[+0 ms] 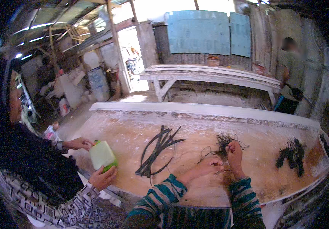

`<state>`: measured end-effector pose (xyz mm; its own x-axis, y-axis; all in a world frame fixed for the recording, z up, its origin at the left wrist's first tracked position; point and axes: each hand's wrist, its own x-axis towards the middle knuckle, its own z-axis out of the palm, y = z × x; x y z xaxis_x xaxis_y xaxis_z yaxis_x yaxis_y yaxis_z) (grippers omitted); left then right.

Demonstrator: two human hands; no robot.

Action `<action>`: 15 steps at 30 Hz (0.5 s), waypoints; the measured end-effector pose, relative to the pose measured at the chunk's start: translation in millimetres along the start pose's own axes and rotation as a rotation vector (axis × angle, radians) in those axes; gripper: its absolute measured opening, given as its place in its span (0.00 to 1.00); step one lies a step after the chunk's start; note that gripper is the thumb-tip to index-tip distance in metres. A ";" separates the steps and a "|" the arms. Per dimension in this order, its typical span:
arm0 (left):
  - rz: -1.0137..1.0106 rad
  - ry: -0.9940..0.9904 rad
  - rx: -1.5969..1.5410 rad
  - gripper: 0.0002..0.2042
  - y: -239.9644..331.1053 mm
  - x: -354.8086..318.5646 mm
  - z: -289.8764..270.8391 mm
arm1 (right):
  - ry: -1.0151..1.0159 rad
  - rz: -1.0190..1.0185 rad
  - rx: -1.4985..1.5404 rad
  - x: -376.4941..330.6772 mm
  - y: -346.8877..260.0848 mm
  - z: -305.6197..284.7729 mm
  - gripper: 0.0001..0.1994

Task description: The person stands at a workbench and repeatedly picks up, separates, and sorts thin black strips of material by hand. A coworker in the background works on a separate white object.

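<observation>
Both my hands are over the wooden tabletop (199,191). My left hand (205,168) is closed in a pinch, palm turned partly up, with a thin dark strand (222,171) by its fingertips. Just right of it, my right hand (234,155) is raised with its fingers pressed together; what they hold is too small to tell. Behind and against the right hand lies a loose tangle of thin black strands (222,143). Left of my hands, a bundle of flat black strips (158,150) lies bent into loops. Farther right sits a clump of short, dark, knotted pieces (293,156).
At my left a person in a patterned sleeve (69,200) holds a pale green box (102,155) over the table edge. A white raised ledge (202,110) runs along the table's far side. Beyond are a long bench (210,72) and another person (292,63) beside a dark bucket (288,100).
</observation>
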<state>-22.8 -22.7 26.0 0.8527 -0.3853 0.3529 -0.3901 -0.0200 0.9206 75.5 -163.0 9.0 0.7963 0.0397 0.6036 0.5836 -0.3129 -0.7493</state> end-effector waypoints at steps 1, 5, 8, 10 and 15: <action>0.021 -0.005 0.010 0.11 -3.9 3.6 -0.4 | -0.002 -0.032 -0.018 -0.2 -3.6 -1.8 0.06; 0.113 0.097 0.113 0.11 -27.3 2.6 -13.2 | -0.040 -0.075 0.026 -2.0 -12.6 7.2 0.05; 0.009 0.261 -0.027 0.10 -25.7 1.4 -22.3 | -0.017 -0.126 -0.023 0.3 -4.2 3.0 0.05; -0.098 0.452 -0.028 0.08 -3.6 1.0 -31.7 | -0.019 -0.103 0.026 -1.0 9.1 -4.6 0.07; -0.081 0.887 0.355 0.06 -29.6 -6.6 -70.2 | -0.236 -0.147 0.096 -9.6 -10.0 5.6 0.05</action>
<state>7.6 45.3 8.2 0.7773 0.4657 0.4229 -0.2771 -0.3501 0.8948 62.9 -154.9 9.2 0.7107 0.3013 0.6357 0.6986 -0.1966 -0.6879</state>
